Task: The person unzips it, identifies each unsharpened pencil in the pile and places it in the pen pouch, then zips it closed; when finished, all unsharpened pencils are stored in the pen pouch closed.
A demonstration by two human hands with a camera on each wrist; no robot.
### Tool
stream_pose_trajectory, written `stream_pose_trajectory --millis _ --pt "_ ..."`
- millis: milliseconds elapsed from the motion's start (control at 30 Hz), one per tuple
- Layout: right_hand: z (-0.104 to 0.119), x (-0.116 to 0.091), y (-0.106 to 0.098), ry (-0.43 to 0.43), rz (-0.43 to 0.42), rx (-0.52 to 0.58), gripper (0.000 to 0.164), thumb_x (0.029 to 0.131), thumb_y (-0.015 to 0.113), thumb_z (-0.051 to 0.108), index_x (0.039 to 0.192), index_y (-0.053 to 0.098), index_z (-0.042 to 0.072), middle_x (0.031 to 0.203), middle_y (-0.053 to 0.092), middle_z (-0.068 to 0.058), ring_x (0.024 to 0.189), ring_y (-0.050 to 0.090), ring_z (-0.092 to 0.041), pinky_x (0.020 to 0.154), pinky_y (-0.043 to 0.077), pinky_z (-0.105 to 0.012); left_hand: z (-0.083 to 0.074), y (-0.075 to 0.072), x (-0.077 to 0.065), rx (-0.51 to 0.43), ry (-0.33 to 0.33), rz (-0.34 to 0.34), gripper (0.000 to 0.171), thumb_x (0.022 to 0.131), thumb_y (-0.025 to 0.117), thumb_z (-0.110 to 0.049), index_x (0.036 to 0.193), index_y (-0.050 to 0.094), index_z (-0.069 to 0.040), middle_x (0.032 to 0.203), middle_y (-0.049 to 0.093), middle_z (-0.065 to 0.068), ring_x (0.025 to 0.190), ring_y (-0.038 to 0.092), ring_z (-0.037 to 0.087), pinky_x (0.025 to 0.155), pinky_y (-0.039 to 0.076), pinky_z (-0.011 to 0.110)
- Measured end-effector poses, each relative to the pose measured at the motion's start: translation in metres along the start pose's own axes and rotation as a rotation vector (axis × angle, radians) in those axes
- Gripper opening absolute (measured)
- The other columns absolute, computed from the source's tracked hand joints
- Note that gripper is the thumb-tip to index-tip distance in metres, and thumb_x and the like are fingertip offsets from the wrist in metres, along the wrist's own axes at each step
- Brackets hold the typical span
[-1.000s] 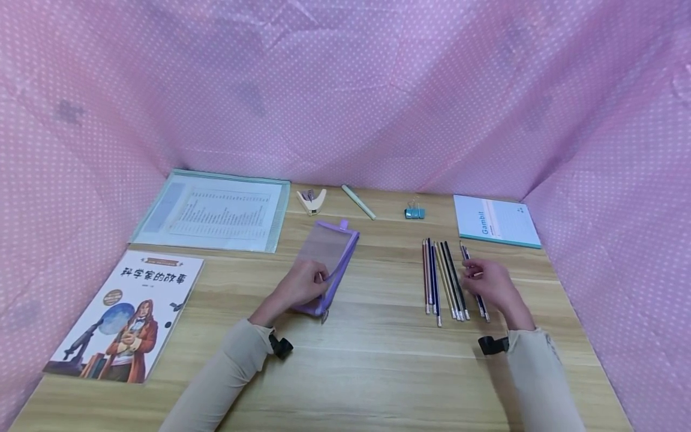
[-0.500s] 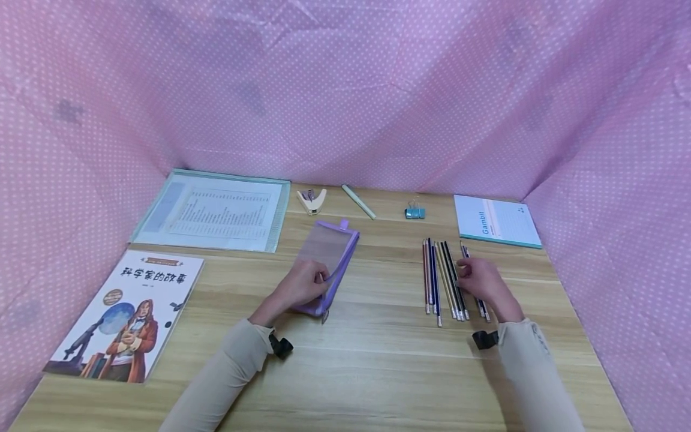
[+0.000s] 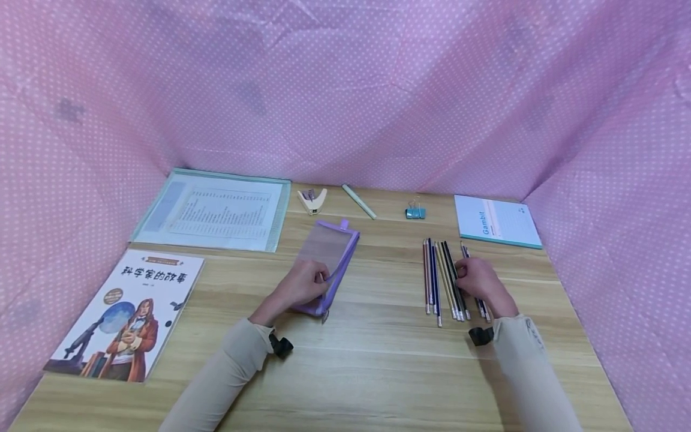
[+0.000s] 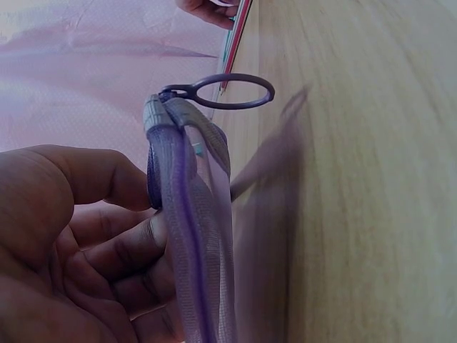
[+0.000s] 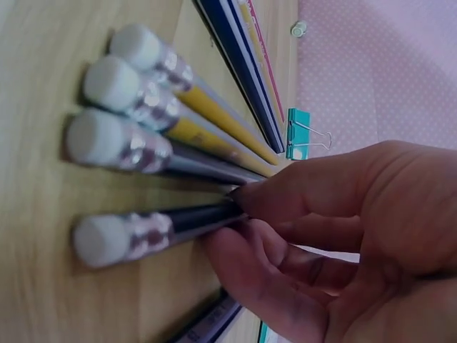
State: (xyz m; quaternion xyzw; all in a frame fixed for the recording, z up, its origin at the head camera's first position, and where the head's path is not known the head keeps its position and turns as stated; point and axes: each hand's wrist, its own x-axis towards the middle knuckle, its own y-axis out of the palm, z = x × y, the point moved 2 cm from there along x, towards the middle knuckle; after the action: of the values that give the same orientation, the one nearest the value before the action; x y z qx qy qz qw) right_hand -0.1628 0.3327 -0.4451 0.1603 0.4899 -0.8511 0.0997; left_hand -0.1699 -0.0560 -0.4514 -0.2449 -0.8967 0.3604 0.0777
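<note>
My left hand [image 3: 304,282] pinches the edge of a purple-trimmed mesh pencil case [image 3: 326,241] lying near the table's middle. A ring-shaped zipper pull [image 4: 232,91] sticks out from its near end in the left wrist view. At the right, my right hand [image 3: 480,281] holds a black pencil [image 5: 193,220] between thumb and finger, low over the table. Beside it lie gold and black pencils [image 5: 214,136] with white erasers. Farther left is a group of red-brown and dark blue pencils [image 3: 432,279]. Dark pencils [image 3: 483,309] lie partly hidden under the right hand.
Along the back stand a small stapler [image 3: 312,203], a pale green pen [image 3: 358,201], a teal binder clip [image 3: 415,212] and a notebook [image 3: 498,221]. A document folder [image 3: 216,210] and a picture-covered book [image 3: 126,318] occupy the left. Pink dotted cloth [image 3: 345,90] encloses the table.
My right hand has shifted left from the rightmost pencils and come down onto the black pencil, which it now pinches. The left hand and pencil case have stayed put.
</note>
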Motion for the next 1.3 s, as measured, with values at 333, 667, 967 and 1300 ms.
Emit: stream_pose_trajectory --millis 333,667,967,1300 --pt "-0.010 0.002 0.001 0.011 -0.030 0.119 0.050 0.078 0.066 0.001 0.123 0.055 -0.016 0.102 0.066 -0.025 0.066 0.062 -0.017 0.059 0.057 -0.030 0.001 0.000 0.001 0.002 -0.008 -0.002 0.008 0.080 0.062 -0.001 0.079 0.070 -0.002 0.061 0.063 0.002 0.051 0.049 0.003 0.046 0.041 0.017" --pt "-0.018 -0.006 -0.004 0.040 -0.004 0.390 0.054 0.085 0.064 -0.002 0.133 0.044 -0.016 0.095 0.060 -0.011 0.065 0.063 -0.014 0.062 0.060 -0.032 0.002 0.000 0.001 -0.007 -0.014 0.001 0.009 0.079 0.061 0.000 0.080 0.071 -0.001 0.061 0.063 0.003 0.051 0.049 0.004 0.045 0.041 0.018" --pt "-0.029 -0.009 -0.001 -0.031 0.078 0.668 0.063 0.092 0.060 -0.003 0.145 0.029 -0.017 0.096 0.061 0.001 0.079 0.066 -0.007 0.071 0.063 -0.033 0.000 0.000 -0.001 -0.021 -0.003 0.009 0.010 0.079 0.061 0.001 0.081 0.070 0.000 0.062 0.064 0.004 0.051 0.049 0.004 0.046 0.042 0.018" --pt "-0.026 -0.012 0.008 -0.164 0.178 0.968 0.057 0.093 0.054 -0.009 0.143 0.028 -0.010 0.095 0.064 0.005 0.084 0.067 -0.008 0.073 0.062 -0.030 0.000 0.000 -0.001 0.001 0.010 -0.007 0.010 0.078 0.061 0.001 0.080 0.070 -0.001 0.063 0.064 0.003 0.052 0.049 0.003 0.046 0.042 0.017"
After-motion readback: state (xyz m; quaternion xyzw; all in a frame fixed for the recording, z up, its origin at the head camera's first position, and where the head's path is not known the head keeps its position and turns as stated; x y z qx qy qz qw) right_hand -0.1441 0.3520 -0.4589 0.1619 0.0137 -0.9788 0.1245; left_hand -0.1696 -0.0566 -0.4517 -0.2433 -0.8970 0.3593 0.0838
